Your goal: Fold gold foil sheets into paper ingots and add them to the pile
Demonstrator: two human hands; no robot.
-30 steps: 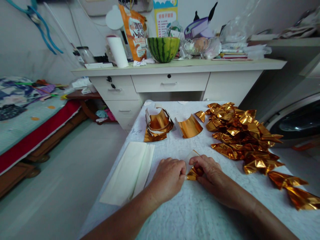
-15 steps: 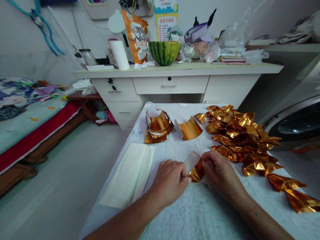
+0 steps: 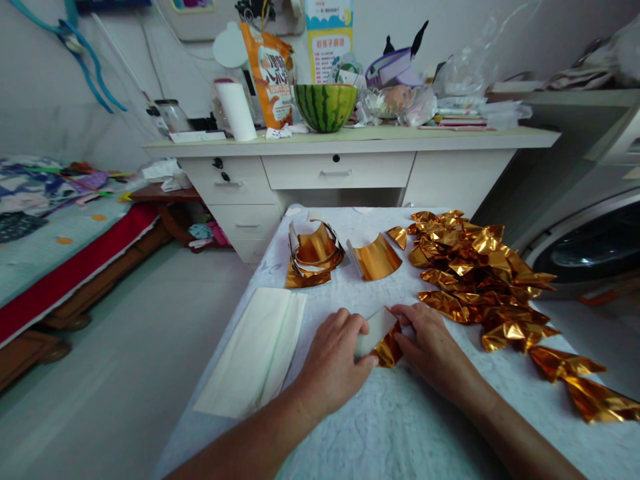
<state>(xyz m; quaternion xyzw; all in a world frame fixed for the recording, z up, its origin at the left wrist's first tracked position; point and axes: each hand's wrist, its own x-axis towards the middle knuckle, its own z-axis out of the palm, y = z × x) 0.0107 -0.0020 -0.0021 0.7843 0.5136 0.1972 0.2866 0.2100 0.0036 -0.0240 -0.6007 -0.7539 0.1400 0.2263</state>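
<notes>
A small piece of gold foil paper (image 3: 388, 349) with a pale back lies partly folded on the cloth, between my two hands. My left hand (image 3: 339, 353) grips its left side, thumb at the lower edge and fingers along the pale face. On the right side, my right hand (image 3: 425, 337) pinches the upper corner and folded edge between thumb and fingers. Beyond them a curved gold sheet (image 3: 377, 257) rests on the table, and left of it a curled stack of gold sheets (image 3: 315, 250). Folded gold foil pieces (image 3: 470, 267) are heaped to the right.
White paper sheets (image 3: 253, 353) lie left of my hands on the cloth-covered table (image 3: 350, 427). Behind it stands a white desk (image 3: 340, 170) bearing a cut watermelon (image 3: 325, 107) and an orange snack bag (image 3: 270, 77). A washing machine (image 3: 590, 220) is at the right.
The fingers of both hands have shifted on the gold foil paper. My left fingers have lifted and spread over its pale face, and my right hand has moved slightly left and flattened.
</notes>
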